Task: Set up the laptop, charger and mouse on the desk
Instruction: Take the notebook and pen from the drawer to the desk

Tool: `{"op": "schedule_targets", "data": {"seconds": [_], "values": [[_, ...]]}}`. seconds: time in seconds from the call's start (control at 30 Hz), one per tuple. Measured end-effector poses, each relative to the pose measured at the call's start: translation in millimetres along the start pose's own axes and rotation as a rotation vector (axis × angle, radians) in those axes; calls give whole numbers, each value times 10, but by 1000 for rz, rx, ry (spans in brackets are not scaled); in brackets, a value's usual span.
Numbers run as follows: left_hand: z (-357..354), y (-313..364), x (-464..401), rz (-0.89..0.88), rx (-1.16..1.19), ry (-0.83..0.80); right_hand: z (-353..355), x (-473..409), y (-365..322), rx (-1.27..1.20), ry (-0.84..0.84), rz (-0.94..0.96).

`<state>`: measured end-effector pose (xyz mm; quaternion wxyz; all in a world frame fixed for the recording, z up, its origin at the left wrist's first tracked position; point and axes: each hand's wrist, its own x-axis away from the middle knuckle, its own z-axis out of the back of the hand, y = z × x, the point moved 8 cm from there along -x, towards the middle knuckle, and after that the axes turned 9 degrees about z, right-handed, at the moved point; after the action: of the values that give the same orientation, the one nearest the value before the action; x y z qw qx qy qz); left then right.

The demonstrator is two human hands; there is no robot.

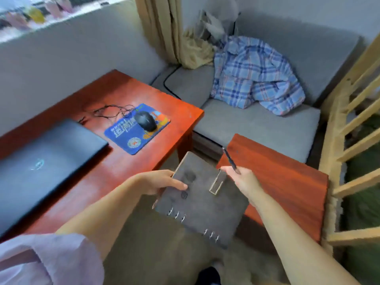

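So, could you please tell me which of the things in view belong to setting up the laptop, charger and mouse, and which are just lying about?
Part of the job:
- closed laptop on the desk
- mouse on the blue mouse pad, its cable trailing behind
No charger is visible.

Just lying about:
- grey notebook, held by the left hand
- pen, in the right hand
- plaid shirt on the sofa
- curtain

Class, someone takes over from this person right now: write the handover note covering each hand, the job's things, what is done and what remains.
Left hand: gripping the grey ring-binder notebook by its edge.
Right hand: holding a pen and the notebook's far side.
Laptop: shut, on the desk.
Mouse: on the blue mouse pad, cable loose behind.
Done: laptop and mouse placed.
Left: no charger in view; open the laptop, connect the mouse, put notebook and pen down.
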<state>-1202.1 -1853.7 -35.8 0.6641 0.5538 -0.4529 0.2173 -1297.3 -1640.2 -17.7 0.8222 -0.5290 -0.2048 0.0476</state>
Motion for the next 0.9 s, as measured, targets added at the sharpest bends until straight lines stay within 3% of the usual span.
{"op": "schedule_targets", "data": {"seconds": [0.07, 0.13, 0.27, 0.47, 0.53, 0.63, 0.7, 0.73, 0.8, 0.9], "values": [[343, -244, 471, -38, 77, 53, -422, 78, -580, 314, -177, 225], [631, -576, 970, -77, 139, 114, -896, 224, -992, 468, -336, 331], [1083, -1328, 2021, -172, 290, 240, -2029, 743, -1631, 269, -634, 451], [1572, -2390, 3247, -258, 438, 462, -3349, 1434, -2413, 240, -643, 767], [1714, -2740, 3577, -242, 410, 648, -3709, 1619, -2535, 179, -668, 782], [1928, -3377, 3977, -224, 419, 1126, -4226, 1798, -2588, 29, -741, 702], [1850, -3929, 4126, -188, 668, 1405, -4543, 1872, -2545, -53, -779, 617], [1740, -4166, 4092, -179, 855, 1416, -4692, 1905, -2519, -76, -786, 581], [1503, -4412, 3855, -189, 1091, 1243, -4959, 1960, -2489, -112, -761, 536], [1369, -4554, 3603, -175, 1078, 1144, -5313, 2020, -2409, -80, -701, 513]]}}
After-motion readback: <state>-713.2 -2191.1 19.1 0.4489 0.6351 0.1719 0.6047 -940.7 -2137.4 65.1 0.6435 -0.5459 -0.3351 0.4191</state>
